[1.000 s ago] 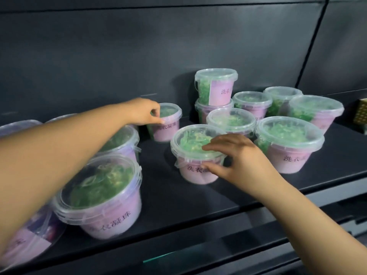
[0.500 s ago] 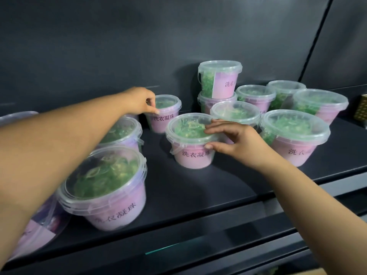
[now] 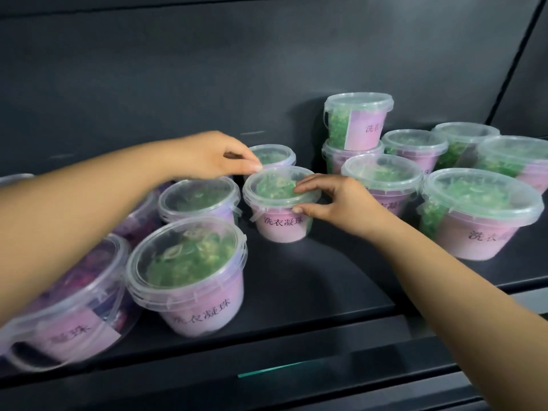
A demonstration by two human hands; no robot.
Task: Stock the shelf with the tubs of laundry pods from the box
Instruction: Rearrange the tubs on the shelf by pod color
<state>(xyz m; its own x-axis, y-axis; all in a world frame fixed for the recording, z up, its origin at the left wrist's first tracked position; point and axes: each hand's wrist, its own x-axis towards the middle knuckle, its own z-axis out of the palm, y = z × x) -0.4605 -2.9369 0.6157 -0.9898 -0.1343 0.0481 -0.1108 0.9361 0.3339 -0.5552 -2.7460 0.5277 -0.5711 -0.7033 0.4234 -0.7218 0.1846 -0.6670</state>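
Several clear tubs of green laundry pods with pink labels stand on the dark shelf (image 3: 311,277). My right hand (image 3: 341,203) grips the middle tub (image 3: 281,228), fingers on its lid and thumb on its side wall. My left hand (image 3: 213,157) reaches in from the left with curled fingers. Its fingertips meet at the far-left rim of that same tub, just in front of a small back tub (image 3: 275,154). Whether they pinch the rim is unclear. The box is out of view.
One tub (image 3: 358,123) is stacked on another at the back. A group of tubs (image 3: 480,215) fills the right side. Two green tubs (image 3: 189,280) and a tilted tub of purple pods (image 3: 68,307) stand at the left. Bare shelf lies in front of the middle tub.
My right hand has slid the middle tub back and to the left, up in front of the small back tub. My left hand has come off the back tub's rim.
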